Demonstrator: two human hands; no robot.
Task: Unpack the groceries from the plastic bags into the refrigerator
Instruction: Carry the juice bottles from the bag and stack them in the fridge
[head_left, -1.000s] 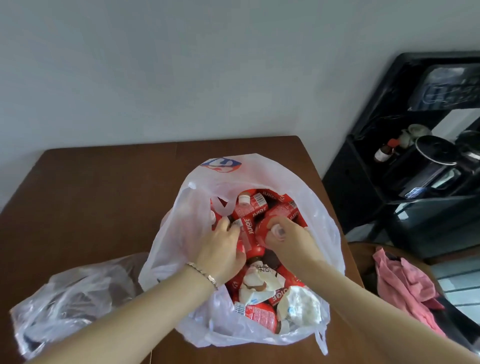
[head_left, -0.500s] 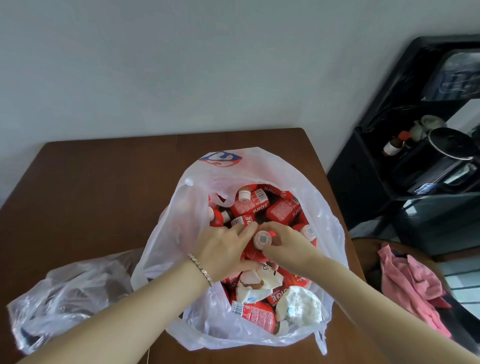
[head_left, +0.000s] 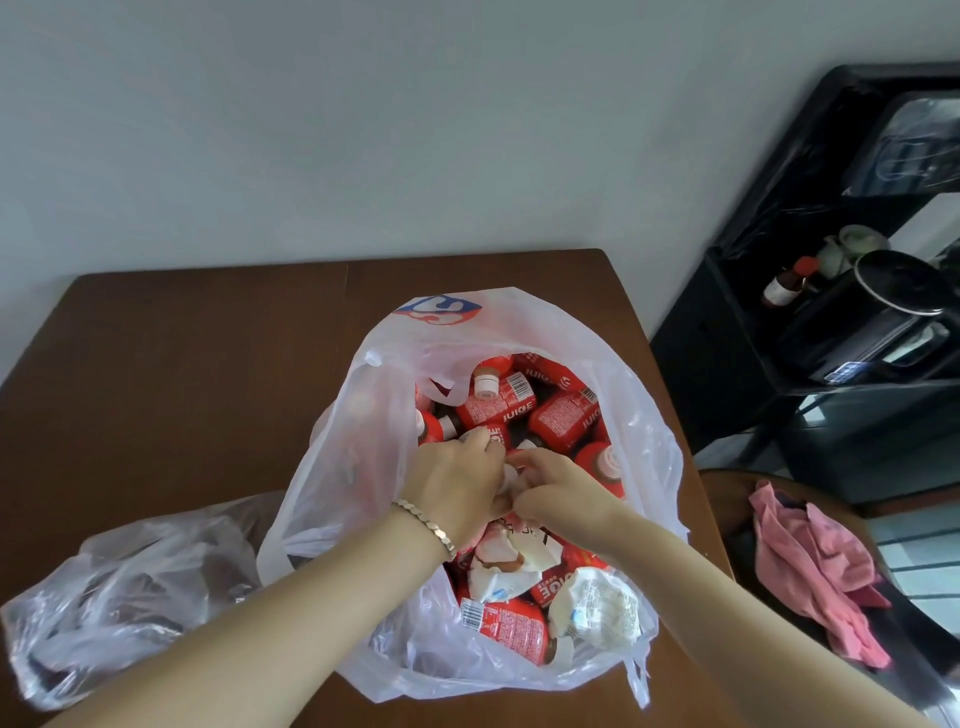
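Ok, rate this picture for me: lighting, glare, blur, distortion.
Head view: soft, even light with no hard shadows; wide-angle lens slants the table sides and the black shelf unit; faint sheen on the plastic bag; left hand and right hand slightly soft; juice bottle labels legible.

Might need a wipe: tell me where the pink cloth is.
Head view, lower right: the pink cloth lies on a round seat beside the table, below the black shelf.

Left hand (head_left: 457, 486): slim metal link bracelet (head_left: 423, 525) at wrist, silvery-gold, flat shiny segments. Right hand (head_left: 563, 493): bare. Both forearms bare to frame edge. Nail detail too blurred to tell.
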